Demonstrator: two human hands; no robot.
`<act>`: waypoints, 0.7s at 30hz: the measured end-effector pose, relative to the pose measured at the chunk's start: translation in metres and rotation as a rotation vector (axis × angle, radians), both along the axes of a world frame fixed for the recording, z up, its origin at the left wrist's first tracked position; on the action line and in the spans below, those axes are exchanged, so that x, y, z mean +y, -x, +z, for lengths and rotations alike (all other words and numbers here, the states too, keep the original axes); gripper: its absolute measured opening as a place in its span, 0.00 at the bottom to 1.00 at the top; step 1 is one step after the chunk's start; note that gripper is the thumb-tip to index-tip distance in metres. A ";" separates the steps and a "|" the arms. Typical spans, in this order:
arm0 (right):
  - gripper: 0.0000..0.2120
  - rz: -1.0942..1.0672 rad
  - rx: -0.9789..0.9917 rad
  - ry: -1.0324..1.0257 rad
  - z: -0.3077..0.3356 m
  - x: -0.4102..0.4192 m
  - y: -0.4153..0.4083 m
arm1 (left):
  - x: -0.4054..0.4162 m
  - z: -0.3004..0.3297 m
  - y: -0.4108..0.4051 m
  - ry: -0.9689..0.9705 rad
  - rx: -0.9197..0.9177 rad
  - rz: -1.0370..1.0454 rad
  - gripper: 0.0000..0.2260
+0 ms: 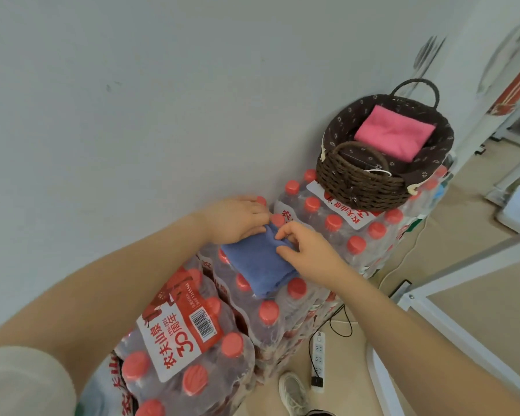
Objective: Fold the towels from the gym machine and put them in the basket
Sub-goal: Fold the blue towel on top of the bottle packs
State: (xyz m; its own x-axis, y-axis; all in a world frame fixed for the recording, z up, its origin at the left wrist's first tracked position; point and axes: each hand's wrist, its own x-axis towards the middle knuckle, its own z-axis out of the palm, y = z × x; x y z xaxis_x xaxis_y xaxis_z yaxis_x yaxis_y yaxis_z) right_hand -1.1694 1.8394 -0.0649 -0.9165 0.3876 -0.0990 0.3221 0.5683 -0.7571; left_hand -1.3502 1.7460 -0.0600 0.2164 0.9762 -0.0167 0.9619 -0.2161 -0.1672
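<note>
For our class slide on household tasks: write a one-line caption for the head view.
Both hands, left hand and right hand, pinch a folded blue towel on bottled-water packs; pink towel lies in basket.

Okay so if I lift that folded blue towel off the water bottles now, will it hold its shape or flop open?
The blue towel looks soft and thick, so it will probably sag and may unfold unless both hands support it. It likely weighs little. Resting on rounded bottle caps, it may shift easily when pushed.

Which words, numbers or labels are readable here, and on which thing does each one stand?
"农夫山泉" and "30": red-and-white label on the near bottle pack.
Small print and barcode digits there: too small to read.
Label under the basket: partly hidden, cannot read.
Blue towel, pink towel: no text.
</note>
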 end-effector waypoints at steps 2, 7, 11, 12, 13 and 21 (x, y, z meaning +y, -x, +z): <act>0.07 -0.090 0.028 -0.013 -0.002 0.001 -0.001 | 0.004 -0.004 -0.002 -0.035 -0.107 0.035 0.16; 0.10 -0.106 -0.075 -0.390 -0.016 -0.017 -0.006 | 0.014 -0.010 -0.007 -0.061 -0.168 0.105 0.24; 0.19 0.031 0.163 -0.769 -0.016 -0.019 0.006 | 0.007 -0.020 -0.002 0.186 -0.182 0.356 0.40; 0.21 0.218 0.137 -0.779 -0.016 -0.021 0.008 | 0.006 -0.023 0.001 0.244 -0.259 0.396 0.37; 0.26 0.360 0.043 -0.752 -0.016 -0.024 0.007 | 0.003 -0.026 0.004 0.282 -0.376 0.435 0.33; 0.48 0.282 -0.058 -0.628 -0.041 -0.012 -0.022 | -0.020 -0.025 0.001 -0.226 -0.489 0.275 0.13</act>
